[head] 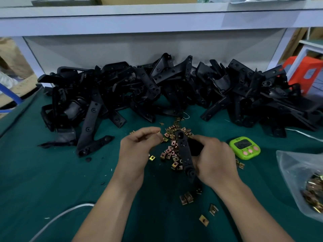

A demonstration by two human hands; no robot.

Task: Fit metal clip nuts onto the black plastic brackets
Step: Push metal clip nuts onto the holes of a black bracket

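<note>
Leftmost, a white cable [57, 217] curves over the green counter [43, 172], and beside it a loose bracket [90, 126] lies flat: a long matt black strip with round holes along it and a forked foot. Behind, a tangled pile of brackets [174, 84] of the same black plastic runs along the back wall across nearly the whole width. The left hand [138, 149] hovers just left of the clip nuts [172, 137], its grip closed with fingers curled and thumb meeting forefinger; whether a nut is pinched there I cannot tell. The nuts are small square folded pieces, brass and copper in tone, each with a round hole in the middle, heaped at the centre of the counter with a few stray nuts [186, 198] nearer the person. Over that heap the right hand [215, 159] has its grip clamped on the held bracket [183, 151], a black perforated strip running lengthwise away from the person, its rounded end nearest. Just right of this stands a lime green timer [244, 148] with a dark display and three pink buttons; the writing above its display is too small to read. At the right edge a clear plastic bag [297, 172] holds more brass nuts.
</note>
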